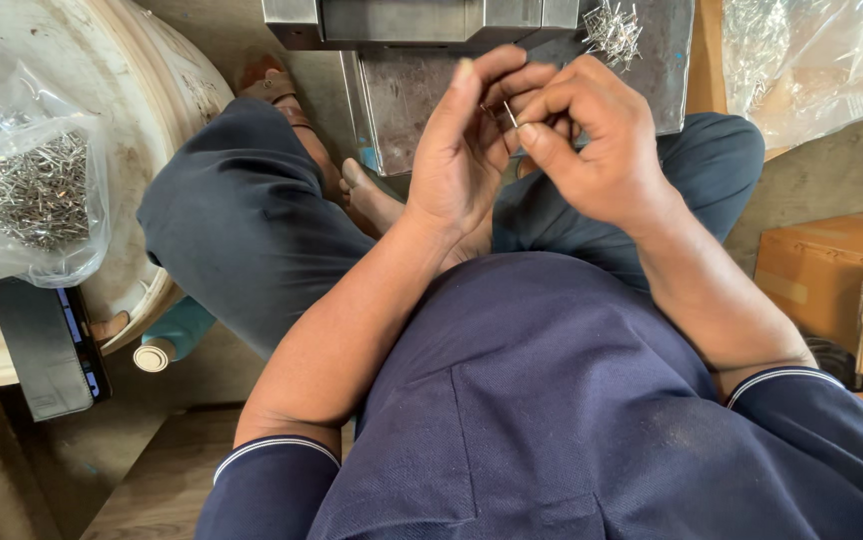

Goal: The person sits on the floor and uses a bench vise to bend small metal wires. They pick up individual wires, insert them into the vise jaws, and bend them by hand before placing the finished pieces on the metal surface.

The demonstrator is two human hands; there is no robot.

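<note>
Between your fingertips, above your lap, a thin silvery metal pin (511,113) stands nearly upright, pinched by the thumb and forefinger of your right hand (597,140); that grip is closed tight on it. Your left hand (467,145) presses close alongside, fingers curled toward the same pin, though whether it has hold of the pin or only steadies it cannot be told from here.

The pin is slight and smooth, and a loosened pinch would likely drop it into the folds of your dark blue trousers (242,230) or to the floor, where it would be hard to find. Its end sits close to your fingers, so a slip could prick the skin.

Just beyond your hands, a loose tangle of similar silvery pins (612,32) lies on the grey metal machine plate (667,70); a stray knuckle could scatter them. To your left, a clear plastic bag of pins (37,190) rests on a white round drum (167,90), beside a black phone case (42,345) at the rim.
</note>
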